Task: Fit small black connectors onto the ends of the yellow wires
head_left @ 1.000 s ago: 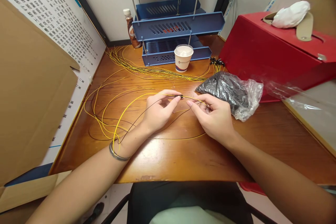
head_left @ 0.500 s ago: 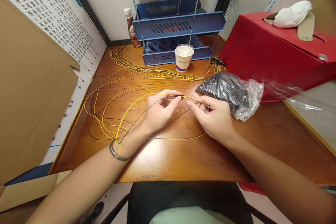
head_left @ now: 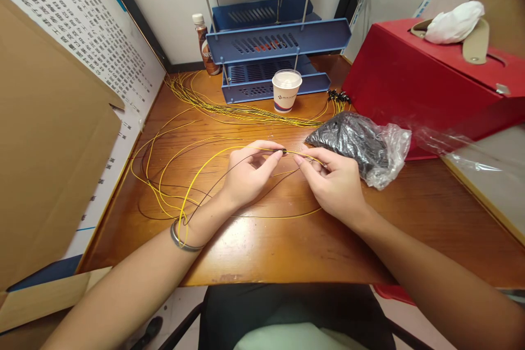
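Between thumb and index finger, my left hand (head_left: 251,169) pinches a small black connector (head_left: 284,151); its exact kind is too small to make out. A yellow wire (head_left: 197,172) and a dark wire (head_left: 217,183) arc from it back over my left wrist, past a metal bracelet (head_left: 180,240). Just right of the connector, my right hand (head_left: 334,180) is closed on a yellow wire (head_left: 301,153) that runs between the two hands. Loose loops of yellow and black wire (head_left: 161,175) lie on the wooden table (head_left: 262,251) to the left.
A long bundle of yellow and black wires (head_left: 246,114) with black ends stretches across the back. Behind it stand a paper cup (head_left: 286,93), a bottle (head_left: 204,46) and a blue tiered rack (head_left: 279,41). A plastic bag of black pieces (head_left: 353,142) and a red box (head_left: 410,82) sit at right.
My right thumb and fingers have shifted very slightly along the wire. The left hand keeps its pinch on the connector. Little else differs.
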The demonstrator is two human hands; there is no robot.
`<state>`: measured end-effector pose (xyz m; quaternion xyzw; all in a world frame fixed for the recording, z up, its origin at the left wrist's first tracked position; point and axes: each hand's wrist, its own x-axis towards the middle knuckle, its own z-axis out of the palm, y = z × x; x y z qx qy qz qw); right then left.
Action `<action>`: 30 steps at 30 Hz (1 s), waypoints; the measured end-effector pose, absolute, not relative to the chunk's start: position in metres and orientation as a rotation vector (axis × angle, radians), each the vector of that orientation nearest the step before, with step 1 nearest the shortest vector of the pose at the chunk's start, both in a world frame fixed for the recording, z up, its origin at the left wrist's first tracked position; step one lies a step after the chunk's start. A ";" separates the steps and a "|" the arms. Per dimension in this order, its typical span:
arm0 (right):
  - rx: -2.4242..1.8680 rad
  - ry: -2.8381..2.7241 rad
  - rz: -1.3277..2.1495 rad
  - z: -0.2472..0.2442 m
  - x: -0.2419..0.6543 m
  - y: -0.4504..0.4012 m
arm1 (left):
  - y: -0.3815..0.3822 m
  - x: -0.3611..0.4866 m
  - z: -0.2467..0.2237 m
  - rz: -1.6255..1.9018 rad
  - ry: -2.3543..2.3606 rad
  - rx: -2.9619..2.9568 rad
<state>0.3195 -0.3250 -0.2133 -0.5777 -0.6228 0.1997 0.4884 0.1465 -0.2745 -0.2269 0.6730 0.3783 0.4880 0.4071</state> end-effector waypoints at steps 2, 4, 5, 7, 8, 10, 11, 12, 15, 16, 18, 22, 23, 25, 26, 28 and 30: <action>-1.403 -1.514 0.478 -0.213 0.319 -0.325 | -0.275 0.146 -0.226 1.227 0.957 1.704; -1.407 -1.511 0.471 -0.212 0.319 -0.326 | -0.275 0.146 -0.225 1.225 0.962 1.715; -1.409 -1.508 0.469 -0.211 0.319 -0.326 | -0.275 0.146 -0.224 1.222 0.964 1.722; -1.408 -1.499 0.465 -0.211 0.319 -0.326 | -0.276 0.146 -0.223 1.217 0.964 1.734; -1.408 -1.494 0.465 -0.211 0.319 -0.326 | -0.276 0.146 -0.223 1.216 0.962 1.738; -1.409 -1.486 0.465 -0.211 0.319 -0.326 | -0.276 0.147 -0.224 1.216 0.956 1.741; -1.411 -1.484 0.467 -0.211 0.319 -0.325 | -0.276 0.147 -0.224 1.216 0.955 1.740; -1.412 -1.484 0.471 -0.211 0.319 -0.325 | -0.276 0.147 -0.224 1.217 0.954 1.738; -1.400 -1.493 0.479 -0.211 0.319 -0.325 | -0.276 0.147 -0.225 1.212 0.954 1.727; -1.389 -1.498 0.478 -0.211 0.319 -0.326 | -0.276 0.147 -0.225 1.211 0.953 1.724; -1.370 -1.504 0.470 -0.210 0.319 -0.326 | -0.276 0.147 -0.225 1.212 0.948 1.724; -1.368 -1.494 0.456 -0.208 0.318 -0.328 | -0.276 0.147 -0.224 1.219 0.944 1.738; -1.367 -1.493 0.453 -0.208 0.318 -0.328 | -0.276 0.147 -0.224 1.219 0.948 1.741; -1.361 -1.493 0.445 -0.210 0.319 -0.327 | -0.276 0.147 -0.224 1.218 0.955 1.745; -1.361 -1.493 0.442 -0.210 0.319 -0.327 | -0.276 0.147 -0.224 1.219 0.958 1.746; -1.362 -1.494 0.441 -0.212 0.319 -0.327 | -0.276 0.147 -0.224 1.218 0.956 1.745; -1.357 -1.499 0.440 -0.213 0.320 -0.327 | -0.276 0.147 -0.224 1.211 0.956 1.743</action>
